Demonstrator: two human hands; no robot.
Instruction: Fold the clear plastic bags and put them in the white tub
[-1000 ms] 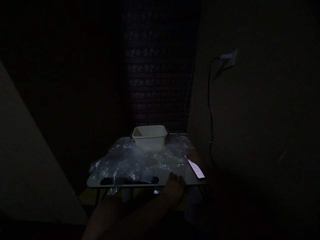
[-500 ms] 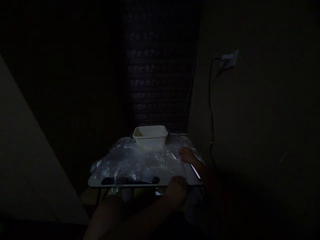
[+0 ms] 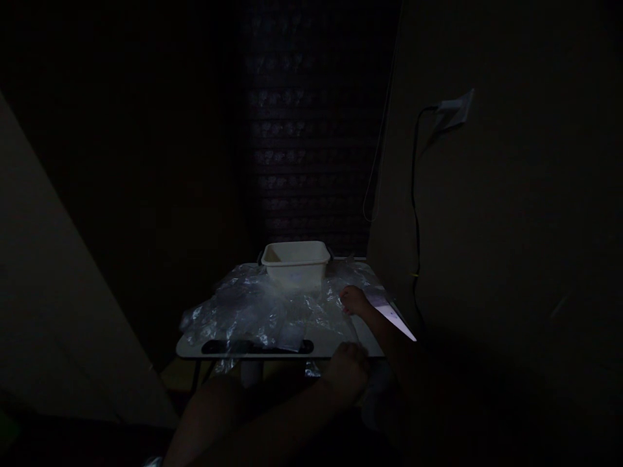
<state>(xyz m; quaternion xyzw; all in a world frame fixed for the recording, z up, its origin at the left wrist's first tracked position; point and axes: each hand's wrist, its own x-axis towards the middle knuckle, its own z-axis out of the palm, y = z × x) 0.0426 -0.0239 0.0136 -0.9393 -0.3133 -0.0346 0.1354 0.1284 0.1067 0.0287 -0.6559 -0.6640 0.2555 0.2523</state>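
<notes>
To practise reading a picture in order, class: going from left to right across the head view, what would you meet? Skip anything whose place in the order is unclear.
Pale slanted surface, white tub, right hand, lit screen, black cord, wall socket.

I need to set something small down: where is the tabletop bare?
In this dimness, a small patch of tabletop looks bare at the near edge, between the black slot and the left hand. Crowded: clear film spreads around the white tub; the right hand and lit phone take the right side.
</notes>
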